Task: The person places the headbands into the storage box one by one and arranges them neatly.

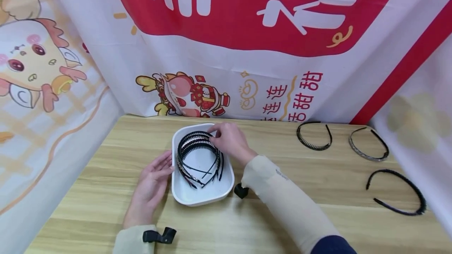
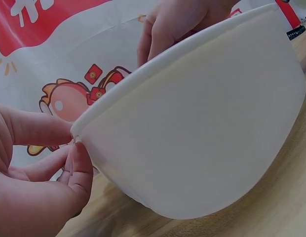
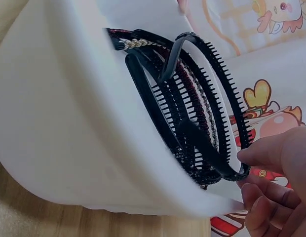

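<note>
A white plastic basin (image 1: 183, 197) stands on the wooden table with several black headbands (image 1: 181, 148) nested together inside it. My right hand (image 1: 229, 140) reaches over the basin's far right side. Between its thumb and fingers it pinches a black toothed headband (image 3: 239, 106), which is the outermost of the bunch in the right wrist view. Some of the other headbands carry beaded or dark red trim. At the basin's left side, my left hand (image 1: 152, 183) holds the rim (image 2: 101, 106) with thumb and fingertips.
On the right of the table (image 1: 275, 211) lie three separate headbands: a toothed black one (image 1: 316, 147), a glittery one (image 1: 365, 156) and a thicker black one (image 1: 420, 195). Printed cloth (image 1: 233, 62) hangs along the back and both sides of the table.
</note>
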Tool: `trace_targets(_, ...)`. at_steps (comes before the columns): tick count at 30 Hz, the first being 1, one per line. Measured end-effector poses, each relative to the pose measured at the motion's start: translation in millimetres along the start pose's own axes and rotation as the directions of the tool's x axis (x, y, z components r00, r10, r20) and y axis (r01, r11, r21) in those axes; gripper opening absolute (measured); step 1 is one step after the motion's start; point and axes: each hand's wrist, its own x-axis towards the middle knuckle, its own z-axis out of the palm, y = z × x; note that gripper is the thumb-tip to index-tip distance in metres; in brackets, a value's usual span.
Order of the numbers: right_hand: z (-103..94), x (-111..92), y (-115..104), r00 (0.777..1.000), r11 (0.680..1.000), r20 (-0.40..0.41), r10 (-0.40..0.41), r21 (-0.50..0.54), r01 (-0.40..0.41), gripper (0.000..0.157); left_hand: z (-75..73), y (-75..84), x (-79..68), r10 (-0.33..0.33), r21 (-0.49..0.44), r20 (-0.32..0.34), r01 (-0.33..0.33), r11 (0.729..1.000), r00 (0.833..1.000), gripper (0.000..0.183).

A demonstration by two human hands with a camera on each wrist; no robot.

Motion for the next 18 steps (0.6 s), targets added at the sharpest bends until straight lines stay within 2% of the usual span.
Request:
trace_targets(6, 2.9, 1, 3, 1.000, 1.000, -0.014, -0.010, -0.008, 0.010, 0.029, 0.7, -4.4, 2.0, 0.021, -0.019, 0.012, -0.021, 1.000, 1.000, 0.053)
trace_targets(11, 8.4, 2, 4, 1.000, 0.999, -0.014, 0.023, -0.033, -0.023, 0.027, 0.8, -3.7, 3.0, 0.008, -0.016, 0.019, -0.008, 1.000, 1.000, 0.052)
trace_targets(18, 14.4, 1, 5, 0.998, 0.999, -0.041, 0.052, 0.000, -0.052, 0.027, -0.1, -3.2, 2.9, -0.008, -0.014, 0.030, 0.008, 1.000, 1.000, 0.056)
